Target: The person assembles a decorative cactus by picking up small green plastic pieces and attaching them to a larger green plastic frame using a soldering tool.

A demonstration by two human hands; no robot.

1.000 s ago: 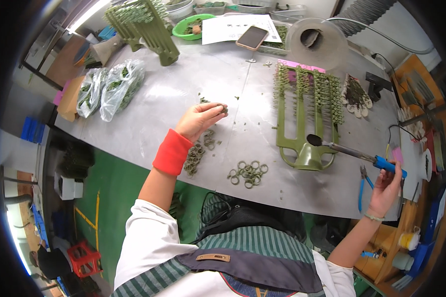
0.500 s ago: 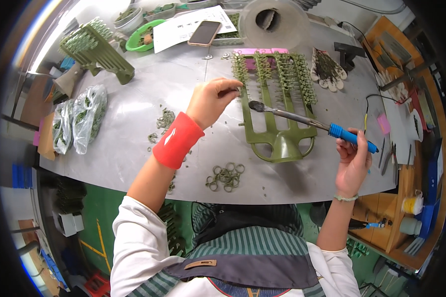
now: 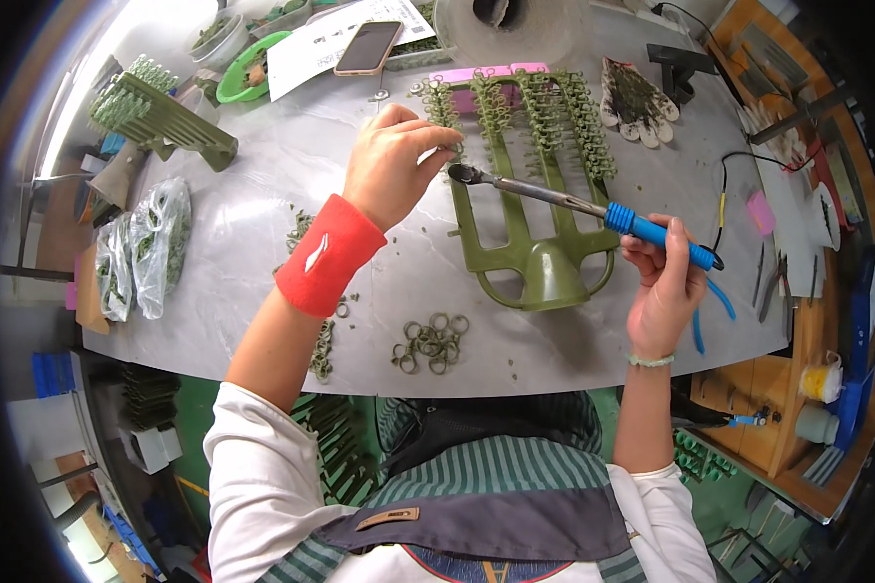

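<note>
My left hand (image 3: 396,160), with a red wristband, is closed in a pinch beside the left bar of a green forked frame (image 3: 542,267). Whatever sits between its fingertips is too small and hidden to make out. Rows of small green rings (image 3: 542,112) stand along the bars' far parts. From the right, my right hand (image 3: 663,291) grips the blue handle of a soldering iron (image 3: 554,197). The iron's dark, spoon-like tip lies just below my left fingertips, near the left bar. A pile of loose green rings (image 3: 431,342) lies on the metal table (image 3: 554,360) nearer me.
Bags of green pieces (image 3: 160,248) and another ring-laden green frame (image 3: 165,121) stand left. At the back are a phone (image 3: 368,49) on paper, a green bowl (image 3: 253,68) and a translucent drum (image 3: 544,29). Rightward lie a stained glove (image 3: 637,102), a black stand (image 3: 681,68) and blue-handled pliers (image 3: 715,306).
The view has shifted slightly. Both hands have moved a little left and away from me, and the iron's tip has come closer to my left fingertips and the left bar.
</note>
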